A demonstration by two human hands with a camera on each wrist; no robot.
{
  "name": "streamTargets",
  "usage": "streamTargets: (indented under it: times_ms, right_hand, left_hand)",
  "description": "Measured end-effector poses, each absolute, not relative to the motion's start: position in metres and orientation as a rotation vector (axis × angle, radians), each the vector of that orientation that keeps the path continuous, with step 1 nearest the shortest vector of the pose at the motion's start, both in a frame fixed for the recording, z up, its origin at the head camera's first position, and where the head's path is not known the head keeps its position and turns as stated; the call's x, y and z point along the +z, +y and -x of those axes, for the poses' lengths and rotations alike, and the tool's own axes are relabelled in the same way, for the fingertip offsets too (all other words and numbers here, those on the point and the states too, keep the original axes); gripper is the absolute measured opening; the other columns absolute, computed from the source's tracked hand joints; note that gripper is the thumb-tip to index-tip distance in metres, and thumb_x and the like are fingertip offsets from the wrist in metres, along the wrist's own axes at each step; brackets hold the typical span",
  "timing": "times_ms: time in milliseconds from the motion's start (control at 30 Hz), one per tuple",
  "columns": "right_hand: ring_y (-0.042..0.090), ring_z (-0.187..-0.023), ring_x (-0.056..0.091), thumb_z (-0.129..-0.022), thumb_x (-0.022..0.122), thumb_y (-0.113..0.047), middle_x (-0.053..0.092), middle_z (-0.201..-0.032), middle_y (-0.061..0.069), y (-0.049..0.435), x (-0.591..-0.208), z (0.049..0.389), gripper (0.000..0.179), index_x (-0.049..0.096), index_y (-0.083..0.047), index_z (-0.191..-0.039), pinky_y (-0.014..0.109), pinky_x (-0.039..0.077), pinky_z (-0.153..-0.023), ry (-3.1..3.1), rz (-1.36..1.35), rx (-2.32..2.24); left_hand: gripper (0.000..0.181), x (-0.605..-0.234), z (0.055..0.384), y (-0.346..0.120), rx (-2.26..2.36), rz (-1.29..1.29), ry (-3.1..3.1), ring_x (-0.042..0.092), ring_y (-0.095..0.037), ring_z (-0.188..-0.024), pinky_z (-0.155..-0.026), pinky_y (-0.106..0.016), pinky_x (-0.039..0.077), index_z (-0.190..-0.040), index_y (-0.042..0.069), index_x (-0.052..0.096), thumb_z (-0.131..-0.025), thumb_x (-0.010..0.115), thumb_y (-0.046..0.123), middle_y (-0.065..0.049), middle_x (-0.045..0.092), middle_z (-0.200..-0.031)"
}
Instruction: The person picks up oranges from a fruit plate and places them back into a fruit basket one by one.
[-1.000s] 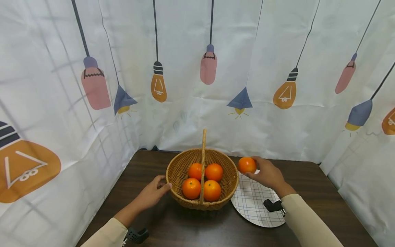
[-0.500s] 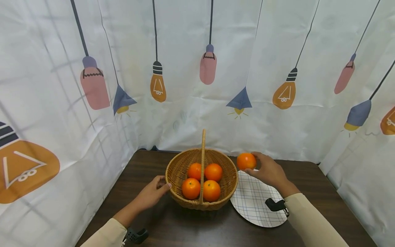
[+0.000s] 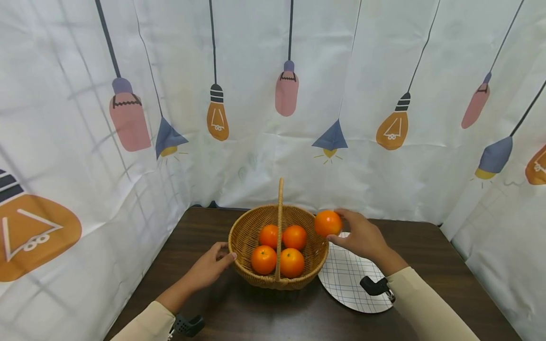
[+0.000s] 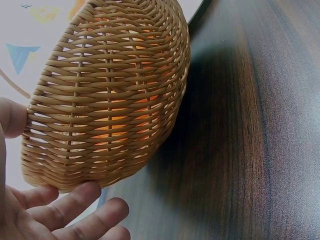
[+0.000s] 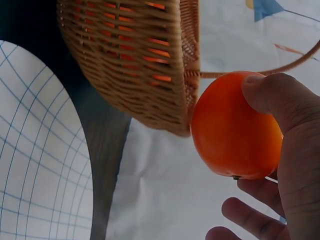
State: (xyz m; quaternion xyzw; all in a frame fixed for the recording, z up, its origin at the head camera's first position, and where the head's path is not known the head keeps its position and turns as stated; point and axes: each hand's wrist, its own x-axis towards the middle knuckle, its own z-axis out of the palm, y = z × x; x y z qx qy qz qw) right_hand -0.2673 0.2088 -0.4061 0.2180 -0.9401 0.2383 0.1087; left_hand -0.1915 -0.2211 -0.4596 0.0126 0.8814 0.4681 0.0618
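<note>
A wicker basket (image 3: 256, 282) with an upright hoop handle stands on the table, holding several oranges (image 3: 263, 259). At its left side, my left hand (image 3: 208, 267) holds the rim; the left wrist view has the thumb at the rim and fingertips (image 4: 87, 192) against the weave. My right hand (image 3: 362, 237) grips another orange (image 3: 328, 223) between thumb and fingers, over the right rim of the basket. Close up in the right wrist view, the thumb presses this smooth orange (image 5: 235, 125) beside the basket's edge (image 5: 180, 100).
A round white plate (image 3: 350, 279) with a blue grid pattern lies right of the basket, partly beneath my right forearm. The dark wooden table (image 3: 264, 317) is bordered at the back and sides by a white curtain (image 3: 256, 166) printed with lamps.
My right hand has lifted the orange slightly and carried it left, from above the plate's far edge to the basket's right rim. My left hand stays at the basket.
</note>
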Motion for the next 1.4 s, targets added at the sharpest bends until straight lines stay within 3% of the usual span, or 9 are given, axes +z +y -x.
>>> streamTargets:
  times_ms: [367,800,1200,1400]
  right_hand:
    - [0.029,-0.115,0.063,-0.081,0.082,-0.056,0.061,-0.137,0.005,0.189,-0.414,0.259,0.080,0.054,-0.021,-0.148,0.057,0.054,-0.083,-2.814,-0.670,0.671]
    - [0.034,-0.130,0.055,-0.087,0.077,-0.055,0.058,-0.144,0.006,0.188,-0.418,0.255,0.074,0.057,-0.016,-0.146,0.060,0.052,-0.090,-2.835,-0.693,0.603]
    - [0.038,-0.130,0.054,-0.093,0.066,-0.062,0.055,-0.148,0.011,0.221,-0.428,0.244,0.074,0.054,-0.015,-0.149,0.065,0.050,-0.090,-2.874,-0.598,0.570]
    - [0.046,-0.130,0.051,-0.093,0.055,-0.073,0.050,-0.150,0.020,0.255,-0.433,0.236,0.088,0.045,-0.011,-0.155,0.068,0.048,-0.089,-2.907,-0.516,0.520]
  left_hand:
    - [0.069,-0.461,0.192,-0.221,1.415,-0.041,2.670,0.066,-0.023,-0.101,-0.085,-0.046,0.056,-0.148,-0.001,0.044,-0.101,0.062,0.047,-0.012,0.067,-0.123]
    - [0.070,-0.460,0.192,-0.219,1.411,-0.044,2.676,0.066,-0.021,-0.100,-0.084,-0.045,0.055,-0.148,0.000,0.044,-0.101,0.062,0.048,-0.011,0.068,-0.121]
    - [0.066,-0.459,0.191,-0.220,1.408,-0.050,2.685,0.064,-0.021,-0.098,-0.082,-0.044,0.054,-0.147,0.000,0.046,-0.103,0.060,0.046,-0.009,0.068,-0.117]
    - [0.063,-0.456,0.196,-0.228,1.410,-0.101,2.709,0.064,-0.028,-0.106,-0.087,-0.046,0.054,-0.150,0.003,0.043,-0.106,0.052,0.048,-0.013,0.066,-0.120]
